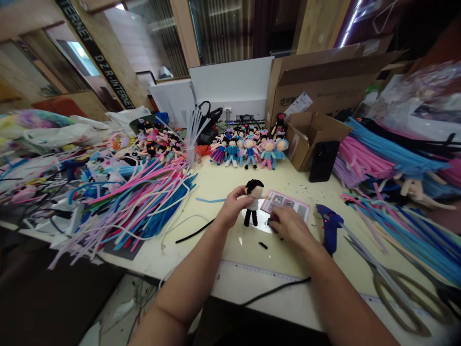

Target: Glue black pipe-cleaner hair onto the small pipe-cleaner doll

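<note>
My left hand [232,205] is closed around a small pipe-cleaner doll [253,201] with black hair, a white body and black legs, holding it upright just above the yellow table [216,182]. My right hand [290,225] rests knuckles-up on the table right of the doll, fingers curled and pinching a small dark piece at the edge of a pink printed card [286,204]. A short black scrap [263,245] lies on the table below the doll.
Heaps of coloured pipe cleaners [144,197] fill the left, more [392,163] the right. Finished dolls [248,146] stand in a row at the back by cardboard boxes [313,137]. A blue glue gun [329,228] and scissors [399,283] lie at the right. A black phone [323,161] stands upright.
</note>
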The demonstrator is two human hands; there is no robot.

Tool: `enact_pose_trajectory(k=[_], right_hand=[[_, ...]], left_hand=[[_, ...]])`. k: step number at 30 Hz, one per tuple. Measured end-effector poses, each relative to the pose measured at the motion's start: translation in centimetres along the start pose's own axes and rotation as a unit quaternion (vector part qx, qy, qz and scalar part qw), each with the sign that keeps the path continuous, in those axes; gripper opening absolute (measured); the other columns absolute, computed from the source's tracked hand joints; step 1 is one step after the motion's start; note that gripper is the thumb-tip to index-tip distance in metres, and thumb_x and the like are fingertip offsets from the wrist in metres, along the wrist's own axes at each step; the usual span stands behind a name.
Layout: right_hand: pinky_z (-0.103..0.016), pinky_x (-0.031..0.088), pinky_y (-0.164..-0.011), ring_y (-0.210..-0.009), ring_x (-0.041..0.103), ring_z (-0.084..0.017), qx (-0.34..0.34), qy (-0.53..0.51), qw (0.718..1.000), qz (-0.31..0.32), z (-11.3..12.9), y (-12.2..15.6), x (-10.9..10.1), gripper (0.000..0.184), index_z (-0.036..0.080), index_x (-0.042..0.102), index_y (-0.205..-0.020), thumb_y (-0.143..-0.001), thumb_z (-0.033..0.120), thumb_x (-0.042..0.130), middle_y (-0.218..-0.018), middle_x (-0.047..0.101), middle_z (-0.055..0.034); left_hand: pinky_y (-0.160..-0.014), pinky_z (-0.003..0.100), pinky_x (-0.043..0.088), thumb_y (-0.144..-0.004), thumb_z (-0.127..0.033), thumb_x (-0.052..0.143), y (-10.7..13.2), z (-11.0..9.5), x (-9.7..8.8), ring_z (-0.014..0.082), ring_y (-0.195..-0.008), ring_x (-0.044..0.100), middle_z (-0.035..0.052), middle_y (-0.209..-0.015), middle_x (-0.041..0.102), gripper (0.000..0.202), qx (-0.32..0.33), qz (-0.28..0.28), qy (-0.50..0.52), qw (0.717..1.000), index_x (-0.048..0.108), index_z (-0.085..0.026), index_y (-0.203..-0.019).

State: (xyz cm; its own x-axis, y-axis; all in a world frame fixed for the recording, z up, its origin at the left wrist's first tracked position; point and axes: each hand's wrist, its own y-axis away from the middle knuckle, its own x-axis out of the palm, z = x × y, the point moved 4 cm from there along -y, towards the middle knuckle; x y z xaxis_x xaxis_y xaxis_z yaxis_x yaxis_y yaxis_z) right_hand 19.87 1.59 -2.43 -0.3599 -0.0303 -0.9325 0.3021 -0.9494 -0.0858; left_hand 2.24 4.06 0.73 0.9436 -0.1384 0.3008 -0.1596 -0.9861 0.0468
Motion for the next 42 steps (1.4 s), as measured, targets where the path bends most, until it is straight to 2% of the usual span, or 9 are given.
enact_pose_trajectory(k=[5, 11, 14, 23, 29, 33, 35, 38, 42], right_hand=[[-0.029, 0.034, -0.063, -0.079, 0.054, -0.021, -0.011, -0.067, 0.997, -0.023, -0.5, 0.0, 0.2, 0.017, 0.023, 0.060, -0.085, -0.072, 0.011, 0.058, -0.084, 0.063, -0.0031], [-0.041, 0.043, -0.085, -0.096, 0.057, -0.026, 0.021, -0.162, 0.951, -0.263, -1.0, 0.3, -3.8, 0.016, 0.021, 0.065, -0.096, -0.082, 0.022, 0.056, -0.098, 0.064, -0.0088], [-0.040, 0.046, -0.085, -0.097, 0.059, -0.024, -0.005, -0.257, 0.915, -0.311, 0.1, 1.0, -5.2, 0.017, 0.023, 0.066, -0.099, -0.086, 0.031, 0.057, -0.101, 0.064, -0.0079], [-0.043, 0.044, -0.091, -0.101, 0.058, -0.025, -0.060, -0.277, 0.904, -0.319, 2.9, 1.9, -5.8, 0.018, 0.025, 0.063, -0.097, -0.080, 0.030, 0.068, -0.102, 0.064, -0.0073], [-0.043, 0.044, -0.092, -0.102, 0.058, -0.025, -0.050, -0.273, 0.906, -0.320, 3.0, 1.9, -5.7, 0.017, 0.024, 0.060, -0.097, -0.081, 0.027, 0.065, -0.101, 0.063, -0.0074], [-0.042, 0.046, -0.088, -0.102, 0.057, -0.026, 0.000, -0.316, 0.907, -0.278, 2.5, 1.3, -4.7, 0.042, 0.023, 0.057, -0.111, -0.074, 0.035, 0.073, -0.110, 0.062, -0.0092], [-0.042, 0.047, -0.086, -0.099, 0.059, -0.025, 0.043, -0.382, 0.894, -0.229, 2.0, 0.8, -3.6, 0.052, 0.022, 0.055, -0.117, -0.071, 0.040, 0.075, -0.111, 0.063, -0.0094], [-0.039, 0.049, -0.082, -0.093, 0.063, -0.023, 0.087, -0.508, 0.843, -0.156, 1.4, 0.0, -2.3, 0.055, 0.021, 0.054, -0.116, -0.070, 0.043, 0.074, -0.100, 0.068, -0.0066], [-0.036, 0.048, -0.078, -0.090, 0.062, -0.021, 0.077, -0.553, 0.817, -0.144, 1.0, -0.2, -2.3, 0.048, 0.021, 0.058, -0.110, -0.069, 0.040, 0.074, -0.095, 0.068, -0.0040]], left_hand=[[-0.069, 0.024, 0.044, -0.060, -0.027, 0.075, 0.2, -0.4, 0.2, 0.0127, -0.074, 0.058, -0.0001, -0.084, 0.065, 0.041, 0.027, -0.008, -0.059, 0.998, 0.065, -0.016, -0.099], [-0.062, 0.023, 0.041, -0.065, -0.025, 0.068, 0.7, -0.4, 0.8, 0.0099, -0.066, 0.054, -0.0010, -0.083, 0.062, 0.041, 0.029, 0.005, -0.155, 0.987, 0.066, -0.017, -0.106], [-0.063, 0.023, 0.042, -0.066, -0.023, 0.066, 0.8, -0.3, 1.3, 0.0108, -0.068, 0.054, -0.0007, -0.083, 0.062, 0.040, 0.039, 0.016, -0.198, 0.979, 0.065, -0.017, -0.106], [-0.086, 0.032, 0.046, -0.068, -0.016, 0.064, 1.5, -0.9, 2.6, 0.0219, -0.097, 0.061, 0.0068, -0.101, 0.068, 0.034, 0.107, 0.035, -0.242, 0.964, 0.065, -0.019, -0.103], [-0.088, 0.034, 0.045, -0.070, -0.015, 0.065, 1.5, -0.7, 2.5, 0.0208, -0.093, 0.061, 0.0073, -0.102, 0.067, 0.035, 0.177, 0.022, -0.298, 0.938, 0.067, -0.020, -0.105], [-0.082, 0.031, 0.047, -0.068, -0.014, 0.065, 1.5, -0.4, 2.2, 0.0179, -0.086, 0.059, 0.0048, -0.099, 0.064, 0.040, 0.167, 0.001, -0.298, 0.940, 0.065, -0.022, -0.107], [-0.077, 0.029, 0.048, -0.068, -0.015, 0.065, 1.5, -0.2, 2.1, 0.0161, -0.082, 0.059, 0.0035, -0.099, 0.063, 0.045, 0.143, -0.002, -0.285, 0.948, 0.062, -0.023, -0.112], [-0.072, 0.027, 0.049, -0.070, -0.018, 0.067, 1.6, -0.4, 2.3, 0.0145, -0.078, 0.059, 0.0026, -0.097, 0.062, 0.048, 0.121, 0.016, -0.275, 0.954, 0.060, -0.023, -0.117], [-0.078, 0.028, 0.050, -0.075, -0.021, 0.065, 2.0, -1.2, 2.5, 0.0161, -0.084, 0.062, 0.0045, -0.098, 0.066, 0.047, 0.113, 0.073, -0.266, 0.955, 0.060, -0.020, -0.121]])
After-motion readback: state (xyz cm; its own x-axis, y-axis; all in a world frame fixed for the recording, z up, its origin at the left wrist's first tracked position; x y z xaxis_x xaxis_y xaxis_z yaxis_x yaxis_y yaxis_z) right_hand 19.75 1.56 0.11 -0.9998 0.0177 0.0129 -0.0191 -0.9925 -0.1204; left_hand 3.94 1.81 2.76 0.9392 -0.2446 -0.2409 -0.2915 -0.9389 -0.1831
